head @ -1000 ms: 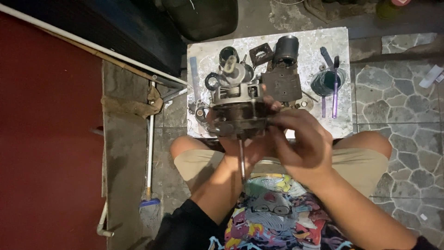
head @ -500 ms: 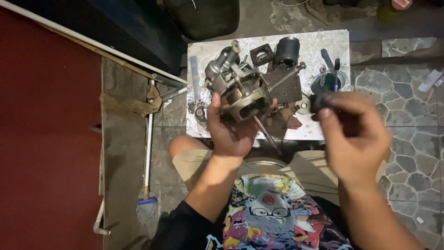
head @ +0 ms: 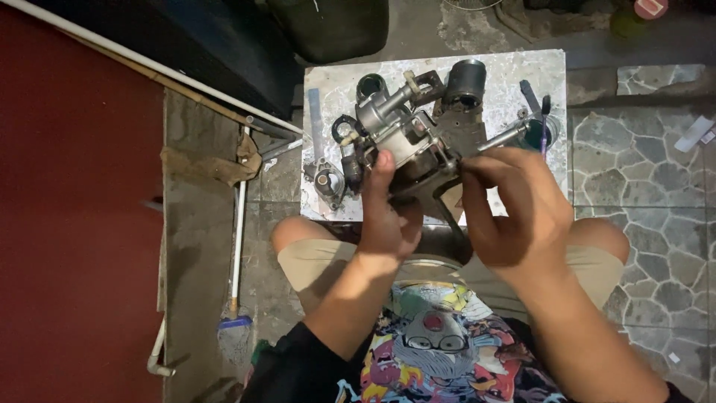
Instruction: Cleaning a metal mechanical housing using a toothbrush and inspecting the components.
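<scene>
Two bare hands meet over the near edge of a pale marble slab [head: 522, 71] set on a stone floor. The left hand [head: 388, 213] is closed around a grey metal engine part [head: 406, 145], gripping it from below with the thumb up its near side, so the part is held tilted just above the slab's middle. The right hand [head: 514, 205] has its fingers curled and pinched together at the part's right side, touching it; whether something small sits between the fingertips cannot be told. A thin rod [head: 449, 216] hangs down from the part between the two hands. On the slab, a dark cylinder [head: 464, 80] stands near the far edge, a round dark cup [head: 371, 86] sits to its left, a flat grey strip [head: 316, 123] lies along the left edge, and a small round metal piece [head: 329, 181] rests by the near left corner. Dark tools [head: 535, 101] lie toward the right edge. At the frame's top right corner a round red sign-like disc [head: 650, 7] shows, partly cut off. A white pipe [head: 237, 224] lies on the floor left of the slab.
</scene>
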